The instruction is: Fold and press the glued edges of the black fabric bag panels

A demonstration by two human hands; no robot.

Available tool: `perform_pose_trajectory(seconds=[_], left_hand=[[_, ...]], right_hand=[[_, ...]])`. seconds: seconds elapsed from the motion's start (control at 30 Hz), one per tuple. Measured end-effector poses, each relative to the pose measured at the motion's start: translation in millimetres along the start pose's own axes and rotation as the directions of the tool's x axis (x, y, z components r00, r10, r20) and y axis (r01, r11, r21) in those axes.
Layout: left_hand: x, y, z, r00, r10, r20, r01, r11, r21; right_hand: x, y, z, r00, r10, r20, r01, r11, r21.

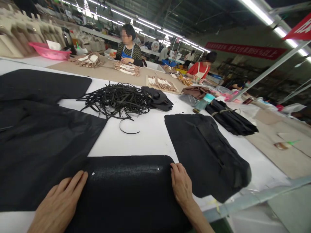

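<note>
A black leather-like panel [131,191] with rounded corners lies in front of me, a shiny strip and two small white marks near its far edge. My left hand [60,202] rests along the panel's left side, fingers stretched out and close together, where it meets a black sheet [48,152]. At the panel's right edge, near the far corner, my right hand [181,185] pinches the material with bent fingers; its thumb is mostly hidden. Just right of that hand lies another black panel [206,152] with folded black pieces on it.
Beyond the panel sits a heap of thin black strips [119,98], with one loose strip [128,132] nearer me. A bottle [203,103] and a bundle of black pieces [230,118] are at right. A metal rail [257,193] borders the table. Two people work across it.
</note>
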State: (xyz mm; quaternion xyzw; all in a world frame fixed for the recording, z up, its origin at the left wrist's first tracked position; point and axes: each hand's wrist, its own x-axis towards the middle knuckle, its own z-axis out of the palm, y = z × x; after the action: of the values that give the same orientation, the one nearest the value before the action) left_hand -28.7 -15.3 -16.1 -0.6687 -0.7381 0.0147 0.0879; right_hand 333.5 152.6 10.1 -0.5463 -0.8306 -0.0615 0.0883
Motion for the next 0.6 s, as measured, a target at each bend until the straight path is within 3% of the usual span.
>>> perform_pose_trajectory(seconds=[0.23, 0.3, 0.4, 0.5, 0.6], left_hand=[[2.9, -14.1, 3.4, 0.994, -0.102, -0.048, 0.099, 0.993, -0.070], [5.5, -15.6, -1.9, 0.986, -0.154, -0.070, 0.147, 0.985, -0.094], [10.1, -11.5, -10.7, 0.975, -0.174, -0.139, 0.162, 0.982, -0.094], [12.9, -3.9, -15.5, 0.959, -0.112, -0.260, 0.097, 0.993, -0.071], [11.3, 0.4, -16.1, 0.937, -0.023, -0.349, 0.003, 0.998, -0.058]], right_hand=[[16.7, -11.6, -21.7, 0.995, -0.019, 0.096, 0.046, 0.955, -0.291], [33.3, -24.2, -27.1, 0.994, -0.082, 0.070, 0.097, 0.962, -0.254], [70.6, -53.5, -30.6, 0.974, -0.222, 0.038, 0.224, 0.972, -0.065], [112.3, -87.8, -25.7, 0.949, -0.314, 0.004, 0.313, 0.947, 0.079], [147.3, -113.3, -12.7, 0.939, -0.343, -0.021, 0.344, 0.935, 0.093]])
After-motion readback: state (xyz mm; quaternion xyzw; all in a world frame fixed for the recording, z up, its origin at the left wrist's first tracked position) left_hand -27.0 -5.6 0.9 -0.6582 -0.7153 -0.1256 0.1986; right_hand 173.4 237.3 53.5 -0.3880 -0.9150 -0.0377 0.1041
